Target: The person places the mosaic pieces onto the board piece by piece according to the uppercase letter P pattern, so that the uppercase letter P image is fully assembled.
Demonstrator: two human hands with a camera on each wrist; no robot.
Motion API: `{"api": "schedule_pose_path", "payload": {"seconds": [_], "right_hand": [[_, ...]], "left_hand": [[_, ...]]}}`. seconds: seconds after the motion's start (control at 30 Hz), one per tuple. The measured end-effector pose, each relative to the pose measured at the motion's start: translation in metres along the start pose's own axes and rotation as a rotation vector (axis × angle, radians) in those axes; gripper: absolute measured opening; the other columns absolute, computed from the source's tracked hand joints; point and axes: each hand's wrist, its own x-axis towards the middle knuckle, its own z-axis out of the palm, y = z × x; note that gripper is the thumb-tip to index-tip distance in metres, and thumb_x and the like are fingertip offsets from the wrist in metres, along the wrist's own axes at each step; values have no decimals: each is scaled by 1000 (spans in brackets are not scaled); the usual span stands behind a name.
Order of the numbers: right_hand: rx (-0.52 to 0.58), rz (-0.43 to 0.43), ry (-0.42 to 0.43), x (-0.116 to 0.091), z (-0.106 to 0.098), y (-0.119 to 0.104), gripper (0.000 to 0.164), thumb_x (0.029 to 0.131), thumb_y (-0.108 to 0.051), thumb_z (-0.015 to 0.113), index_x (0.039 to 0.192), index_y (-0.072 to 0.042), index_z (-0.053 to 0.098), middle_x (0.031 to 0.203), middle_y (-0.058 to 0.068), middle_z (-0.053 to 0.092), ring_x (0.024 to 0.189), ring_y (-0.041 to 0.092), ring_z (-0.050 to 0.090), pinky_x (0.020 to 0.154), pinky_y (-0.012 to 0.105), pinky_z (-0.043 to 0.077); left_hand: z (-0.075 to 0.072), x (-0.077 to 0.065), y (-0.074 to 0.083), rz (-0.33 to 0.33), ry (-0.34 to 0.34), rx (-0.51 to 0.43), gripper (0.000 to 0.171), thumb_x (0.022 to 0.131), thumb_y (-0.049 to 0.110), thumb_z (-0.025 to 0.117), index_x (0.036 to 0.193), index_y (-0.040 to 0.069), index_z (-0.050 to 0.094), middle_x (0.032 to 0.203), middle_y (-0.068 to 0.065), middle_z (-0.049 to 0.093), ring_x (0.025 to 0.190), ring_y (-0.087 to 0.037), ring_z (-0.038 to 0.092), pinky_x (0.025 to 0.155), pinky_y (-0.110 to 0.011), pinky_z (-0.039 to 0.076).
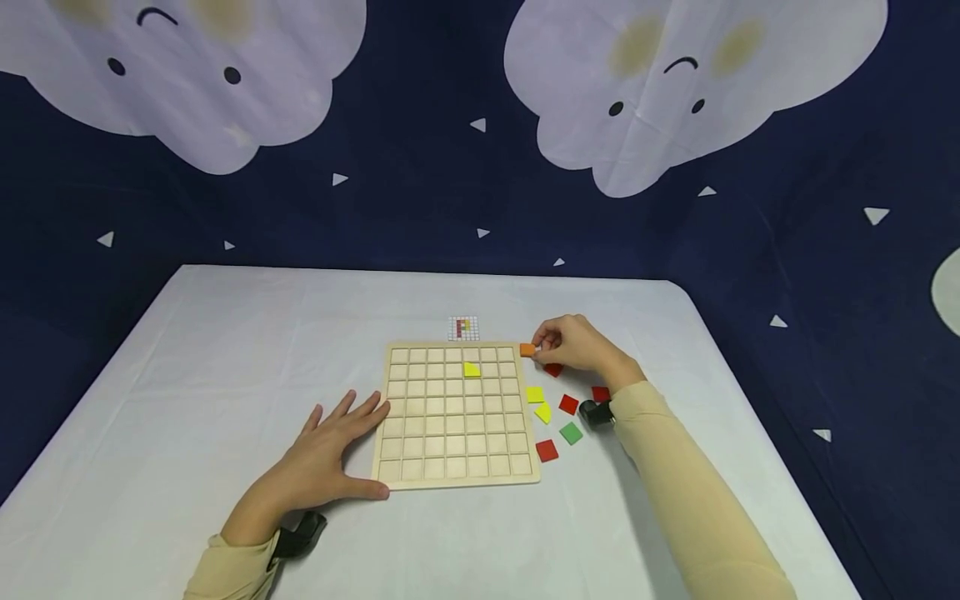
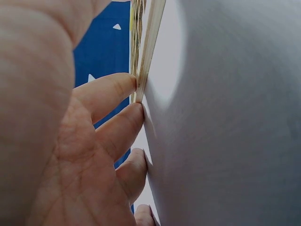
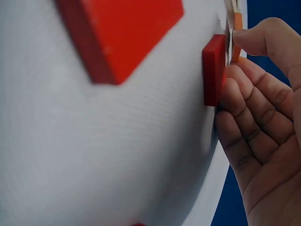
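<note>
My right hand (image 1: 576, 343) pinches an orange tile (image 1: 527, 350) between thumb and fingers, at the upper right corner of a wooden grid board (image 1: 456, 485). In the right wrist view the thumb lies on the orange tile (image 3: 238, 36), and a red tile (image 3: 214, 70) stands close by the curled fingers. With fingers spread, my left hand (image 1: 318, 462) touches the board's left edge and lower left corner. The left wrist view shows fingertips against the board's side (image 2: 149, 52). One yellow tile with a curved edge (image 1: 471, 370) lies in an upper cell of the board.
Right of the board lie several red tiles (image 1: 547, 451), a yellow square (image 1: 535, 394), a yellow curved tile (image 1: 543, 412) and a green tile (image 1: 572, 432). Behind the board is a small card with a coloured grid pattern (image 1: 463, 328). A white cloth covers the table (image 1: 285, 333).
</note>
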Motion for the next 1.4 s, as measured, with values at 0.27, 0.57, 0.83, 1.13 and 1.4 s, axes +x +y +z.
{"api": "schedule_pose_path", "payload": {"seconds": [0.27,0.57,0.83,1.13,1.4], "right_hand": [[43,27,5,-4,0,-1,18,90,-17,82,104,-8,76,86,2,71,75,14,61,69,24,53],[64,-38,46,-6,2,-19,15,88,-13,80,103,-9,77,88,3,72,78,15,63,73,23,54],[80,-111,35,-1,8,-43,15,90,-15,81,103,-10,78,94,3,76,84,14,69,81,28,59],[107,-174,-5,5,22,-68,16,88,-14,79,104,-8,78,97,3,78,87,14,71,86,30,63],[127,-188,-26,11,37,-81,17,90,-13,80,105,-7,78,101,4,79,90,13,73,86,27,63]], "left_hand": [[0,-2,0,2,-1,-14,120,65,65,95,164,18,46,175,-11,36,164,-50,19,124,-82,6],[0,-2,-1,3,1,-12,119,65,64,96,164,18,47,175,-11,36,164,-51,19,124,-82,7],[-1,-1,0,-3,-1,-6,120,65,63,96,164,17,47,175,-11,36,164,-50,19,124,-83,7],[-1,-1,0,4,6,2,120,65,63,96,164,17,47,174,-11,37,164,-50,20,123,-83,8],[-1,-2,1,-2,3,3,120,65,63,96,164,16,47,174,-12,36,164,-51,20,123,-83,7]]}}
